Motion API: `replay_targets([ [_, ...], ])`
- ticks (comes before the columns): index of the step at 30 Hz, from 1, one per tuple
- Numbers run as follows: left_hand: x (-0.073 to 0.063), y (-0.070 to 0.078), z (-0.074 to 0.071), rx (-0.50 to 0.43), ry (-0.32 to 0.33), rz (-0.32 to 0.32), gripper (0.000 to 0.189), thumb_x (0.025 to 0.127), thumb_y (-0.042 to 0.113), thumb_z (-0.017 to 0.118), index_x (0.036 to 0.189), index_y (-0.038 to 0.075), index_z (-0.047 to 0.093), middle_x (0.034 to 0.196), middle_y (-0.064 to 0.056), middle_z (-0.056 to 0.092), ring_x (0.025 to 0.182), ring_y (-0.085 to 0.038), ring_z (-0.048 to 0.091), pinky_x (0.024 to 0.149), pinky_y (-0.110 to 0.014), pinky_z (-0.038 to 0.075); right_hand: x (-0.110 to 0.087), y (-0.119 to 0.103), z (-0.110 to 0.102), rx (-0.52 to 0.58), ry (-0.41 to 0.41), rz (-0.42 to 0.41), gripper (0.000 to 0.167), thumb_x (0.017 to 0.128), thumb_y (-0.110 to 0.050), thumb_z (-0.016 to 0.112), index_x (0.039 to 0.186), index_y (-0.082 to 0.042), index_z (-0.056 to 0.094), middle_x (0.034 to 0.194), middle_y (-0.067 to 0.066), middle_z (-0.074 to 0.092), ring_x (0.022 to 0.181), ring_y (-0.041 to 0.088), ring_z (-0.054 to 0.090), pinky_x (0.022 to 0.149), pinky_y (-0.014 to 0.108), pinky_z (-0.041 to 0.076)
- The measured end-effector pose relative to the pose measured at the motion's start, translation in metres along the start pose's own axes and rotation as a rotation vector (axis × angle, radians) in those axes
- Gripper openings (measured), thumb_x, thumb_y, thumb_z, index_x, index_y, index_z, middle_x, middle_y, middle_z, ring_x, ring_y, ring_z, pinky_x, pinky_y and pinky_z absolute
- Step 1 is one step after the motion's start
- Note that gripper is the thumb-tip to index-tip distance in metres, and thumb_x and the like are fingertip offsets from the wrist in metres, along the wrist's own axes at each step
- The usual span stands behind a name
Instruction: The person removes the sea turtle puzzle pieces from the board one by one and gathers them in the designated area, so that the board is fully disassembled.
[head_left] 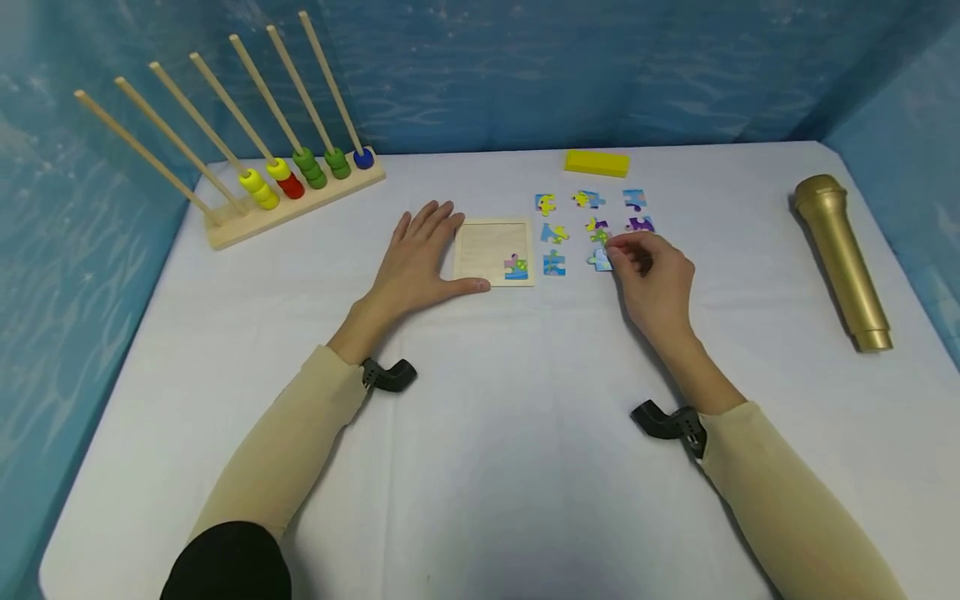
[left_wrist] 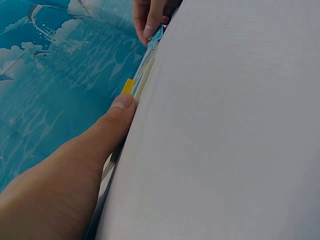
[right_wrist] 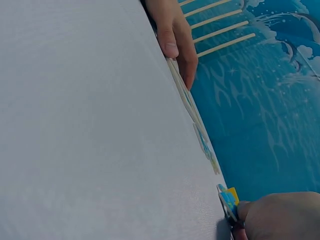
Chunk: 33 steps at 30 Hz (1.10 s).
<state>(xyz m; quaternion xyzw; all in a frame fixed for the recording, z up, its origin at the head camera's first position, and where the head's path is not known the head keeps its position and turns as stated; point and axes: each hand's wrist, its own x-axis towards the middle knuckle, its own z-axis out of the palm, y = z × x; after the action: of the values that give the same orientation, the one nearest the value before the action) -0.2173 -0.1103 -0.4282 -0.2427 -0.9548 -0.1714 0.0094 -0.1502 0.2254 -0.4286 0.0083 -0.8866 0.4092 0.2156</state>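
Note:
My left hand (head_left: 422, 265) lies spread and straight-fingered at the left side of a shallow wooden puzzle tray (head_left: 480, 242), its thumb (left_wrist: 116, 117) along the near rim. One colourful piece (head_left: 516, 267) sits in the tray's near right corner. To the right, my right hand (head_left: 651, 275) pinches a blue jigsaw piece (head_left: 600, 260) between thumb and fingertips; in the right wrist view that piece (right_wrist: 228, 198) is tilted up. Around it lie several loose pieces, including a blue-green one (head_left: 554, 263), a yellow-blue one (head_left: 588, 199) and a purple one (head_left: 640, 223) close beyond the fingers.
A yellow block (head_left: 597, 163) lies behind the pieces. At the back left stands a wooden bead rack (head_left: 300, 208) with tall pegs and coloured beads. A gold microphone-shaped thing (head_left: 843, 262) lies at the right. Blue curtains (head_left: 480, 75) border the white table (head_left: 495, 433).

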Motion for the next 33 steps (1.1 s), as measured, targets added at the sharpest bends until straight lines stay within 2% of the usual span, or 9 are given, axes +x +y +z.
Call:
replay_targets([
  [11, 0.001, 0.003, -0.001, -0.006, -0.005, -0.004, 0.113, 0.080, 0.081, 0.070, 0.165, 0.017, 0.034, 0.175, -0.007, 0.026, 0.165, -0.026, 0.011, 0.133, -0.052, 0.002, 0.000, -0.002, 0.001, -0.095, -0.018, -0.077, 0.017, 0.103, -0.007, 0.068, 0.112, 0.005, 0.076, 0.108, 0.020, 0.071, 0.094, 0.032, 0.062, 0.080, 0.028, 0.039],
  [17, 0.001, 0.002, -0.001, -0.009, -0.006, -0.003, 0.112, 0.080, 0.080, 0.070, 0.165, 0.016, 0.034, 0.175, -0.007, 0.026, 0.165, -0.026, 0.011, 0.133, -0.052, 0.002, 0.000, -0.003, 0.003, -0.068, 0.002, -0.077, 0.019, 0.102, -0.008, 0.068, 0.116, 0.003, 0.075, 0.105, 0.020, 0.070, 0.093, 0.031, 0.060, 0.079, 0.026, 0.038],
  [23, 0.001, 0.002, -0.001, -0.008, -0.006, -0.003, 0.113, 0.080, 0.081, 0.070, 0.166, 0.016, 0.033, 0.175, -0.006, 0.025, 0.165, -0.025, 0.010, 0.133, -0.052, 0.002, -0.001, -0.009, 0.008, -0.010, 0.028, -0.143, 0.017, 0.101, -0.008, 0.070, 0.112, 0.003, 0.076, 0.104, 0.019, 0.073, 0.094, 0.031, 0.061, 0.081, 0.028, 0.039],
  [28, 0.000, 0.002, -0.001, -0.007, -0.002, -0.004, 0.113, 0.080, 0.081, 0.070, 0.166, 0.016, 0.034, 0.175, -0.006, 0.025, 0.165, -0.026, 0.011, 0.133, -0.053, 0.002, -0.002, -0.019, 0.022, 0.035, -0.023, -0.218, 0.014, 0.100, -0.009, 0.072, 0.108, 0.002, 0.077, 0.102, 0.016, 0.074, 0.095, 0.029, 0.062, 0.082, 0.031, 0.041],
  [33, 0.000, 0.004, -0.002, -0.008, 0.005, 0.003, 0.112, 0.080, 0.079, 0.071, 0.165, 0.016, 0.034, 0.175, -0.007, 0.026, 0.165, -0.026, 0.012, 0.133, -0.054, 0.003, -0.001, -0.032, 0.040, 0.059, -0.103, -0.247, 0.015, 0.099, -0.011, 0.075, 0.109, -0.001, 0.077, 0.102, 0.014, 0.073, 0.098, 0.030, 0.059, 0.087, 0.036, 0.043],
])
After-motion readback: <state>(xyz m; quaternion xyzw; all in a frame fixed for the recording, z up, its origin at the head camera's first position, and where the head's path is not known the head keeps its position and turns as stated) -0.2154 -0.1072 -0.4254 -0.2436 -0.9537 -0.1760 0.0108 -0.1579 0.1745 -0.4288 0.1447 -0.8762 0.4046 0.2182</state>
